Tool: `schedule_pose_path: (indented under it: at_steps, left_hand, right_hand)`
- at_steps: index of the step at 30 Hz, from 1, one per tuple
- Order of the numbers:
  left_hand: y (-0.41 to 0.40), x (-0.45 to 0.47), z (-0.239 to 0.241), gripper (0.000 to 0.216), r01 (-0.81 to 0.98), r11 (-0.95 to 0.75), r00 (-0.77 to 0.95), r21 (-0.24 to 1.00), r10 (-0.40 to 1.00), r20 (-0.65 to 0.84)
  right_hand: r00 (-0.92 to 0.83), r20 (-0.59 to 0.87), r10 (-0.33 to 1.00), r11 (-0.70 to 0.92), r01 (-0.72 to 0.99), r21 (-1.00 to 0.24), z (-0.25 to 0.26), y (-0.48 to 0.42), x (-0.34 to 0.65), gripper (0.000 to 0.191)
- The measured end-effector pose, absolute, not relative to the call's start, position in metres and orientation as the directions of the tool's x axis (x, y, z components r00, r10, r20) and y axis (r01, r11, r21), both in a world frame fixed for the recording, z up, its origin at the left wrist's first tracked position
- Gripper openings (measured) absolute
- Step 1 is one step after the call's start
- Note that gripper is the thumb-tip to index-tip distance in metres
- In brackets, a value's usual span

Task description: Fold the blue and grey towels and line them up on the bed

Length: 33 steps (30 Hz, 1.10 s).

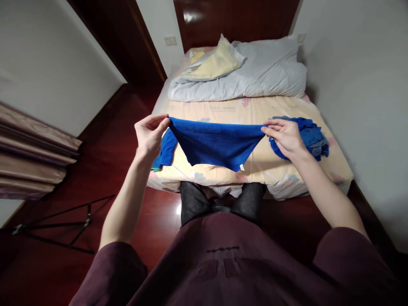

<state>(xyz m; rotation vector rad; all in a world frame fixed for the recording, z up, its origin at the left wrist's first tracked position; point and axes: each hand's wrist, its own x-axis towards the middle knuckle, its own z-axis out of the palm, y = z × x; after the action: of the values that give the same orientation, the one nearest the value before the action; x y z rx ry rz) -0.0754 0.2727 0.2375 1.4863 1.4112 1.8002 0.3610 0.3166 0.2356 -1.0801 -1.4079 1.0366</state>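
2 hands, left hand (149, 135) & right hand (284, 137), stretch blue towel (216, 143) over bed (255, 111)

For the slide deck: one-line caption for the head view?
Left hand and right hand hold a blue towel stretched above the bed, blue cloth pile beside the right hand.

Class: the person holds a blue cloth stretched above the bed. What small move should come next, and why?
Probably bring the left hand and right hand together, folding the blue cloth in half: each pinches a top corner, and the cloth sags between them above the bed.
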Motion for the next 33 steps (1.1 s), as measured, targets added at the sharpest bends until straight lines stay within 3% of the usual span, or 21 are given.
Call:
schedule_pose_path:
  at_steps: [7,11,15,19,23,28,33]
  left_hand:
    - [0.263,-0.067,0.216,0.052,0.216,-0.207,-0.235,0.954,0.938,0.257]
    - [0.314,-0.064,0.183,0.047,0.196,-0.079,-0.193,0.977,0.974,0.118]
    - [0.377,-0.056,0.169,0.035,0.151,0.048,-0.296,0.987,0.955,-0.001]
    - [0.410,-0.056,0.182,0.034,0.164,-0.138,-0.357,0.977,0.915,0.189]
    - [0.402,-0.069,0.176,0.039,0.311,-0.324,-0.319,0.893,0.850,0.420]
    - [0.354,-0.080,0.094,0.037,0.443,-0.245,-0.278,0.862,0.877,0.392]
    - [0.290,-0.068,-0.030,0.035,0.413,0.055,-0.286,0.909,0.956,0.072]
  right_hand:
    - [-0.020,0.060,0.998,0.063,0.151,-0.987,0.227,0.299,0.390,0.056]
    - [0.011,0.000,1.000,-0.002,0.151,-0.989,0.195,0.346,0.383,0.057]
    - [0.091,-0.011,0.996,-0.024,0.140,-0.990,0.173,0.399,0.357,0.053]
    - [0.149,0.165,0.975,0.151,0.098,-0.984,0.168,0.427,0.337,0.050]
    - [0.142,0.311,0.940,0.299,0.099,-0.949,0.146,0.429,0.334,0.052]
    - [0.055,0.246,0.968,0.234,0.171,-0.957,0.065,0.398,0.338,0.053]
    - [-0.011,-0.009,1.000,-0.006,0.270,-0.963,-0.035,0.336,0.336,0.041]
